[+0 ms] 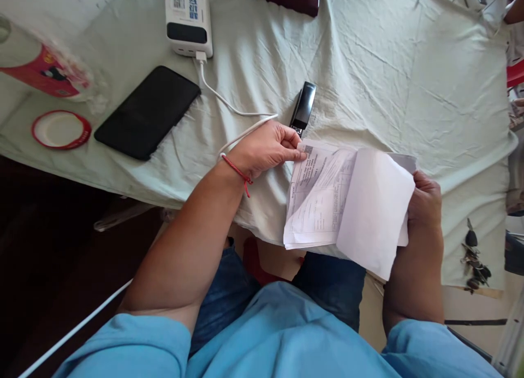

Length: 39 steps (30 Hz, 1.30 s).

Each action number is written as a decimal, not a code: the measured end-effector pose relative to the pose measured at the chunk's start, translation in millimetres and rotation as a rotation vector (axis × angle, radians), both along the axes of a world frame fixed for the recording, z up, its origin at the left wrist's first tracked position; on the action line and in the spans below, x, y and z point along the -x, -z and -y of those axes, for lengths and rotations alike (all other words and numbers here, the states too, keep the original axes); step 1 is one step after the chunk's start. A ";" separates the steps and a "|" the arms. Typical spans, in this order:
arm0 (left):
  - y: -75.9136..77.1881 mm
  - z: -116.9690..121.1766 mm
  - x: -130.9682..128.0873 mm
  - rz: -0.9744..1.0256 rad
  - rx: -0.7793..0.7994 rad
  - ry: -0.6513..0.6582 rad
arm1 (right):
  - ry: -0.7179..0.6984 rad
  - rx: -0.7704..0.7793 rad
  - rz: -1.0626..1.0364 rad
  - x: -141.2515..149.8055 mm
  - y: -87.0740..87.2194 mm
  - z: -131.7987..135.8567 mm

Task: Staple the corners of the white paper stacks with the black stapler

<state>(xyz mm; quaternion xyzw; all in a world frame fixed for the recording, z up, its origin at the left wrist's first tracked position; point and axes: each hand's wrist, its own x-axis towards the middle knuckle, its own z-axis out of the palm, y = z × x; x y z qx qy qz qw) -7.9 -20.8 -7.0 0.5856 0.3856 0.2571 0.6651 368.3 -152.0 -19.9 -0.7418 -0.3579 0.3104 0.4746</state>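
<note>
Now the left hand, a braided red cord round its wrist, pinches thumb to finger on the upper left corner of a sheaf of printed white papers. Opposite, the right hand curls closed around the right edge, its fingertips hidden. The sheaf lies at the front edge of a table draped in wrinkled pale-green cloth, one blank-backed sheet folded over toward the right. Just beyond the left hand sits a small, glossy black oblong device.
</note>
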 end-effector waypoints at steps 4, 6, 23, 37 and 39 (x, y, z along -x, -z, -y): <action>-3.7 1.7 -2.7 -0.002 0.015 -0.041 | 0.000 -0.001 0.012 1.1 -1.0 -0.5; -5.8 2.9 -4.3 -0.028 0.008 -0.049 | -0.009 -0.015 0.020 0.2 -2.8 -1.3; 5.8 3.2 -8.2 -0.248 -0.441 -0.087 | -0.002 0.063 0.065 -0.4 -6.7 -4.5; 11.9 4.2 -7.0 -0.355 -0.559 0.036 | 0.000 0.076 0.012 10.3 -13.0 -1.3; 12.3 3.3 -6.8 -0.348 -0.584 0.047 | -0.010 0.074 0.076 14.3 -12.6 3.9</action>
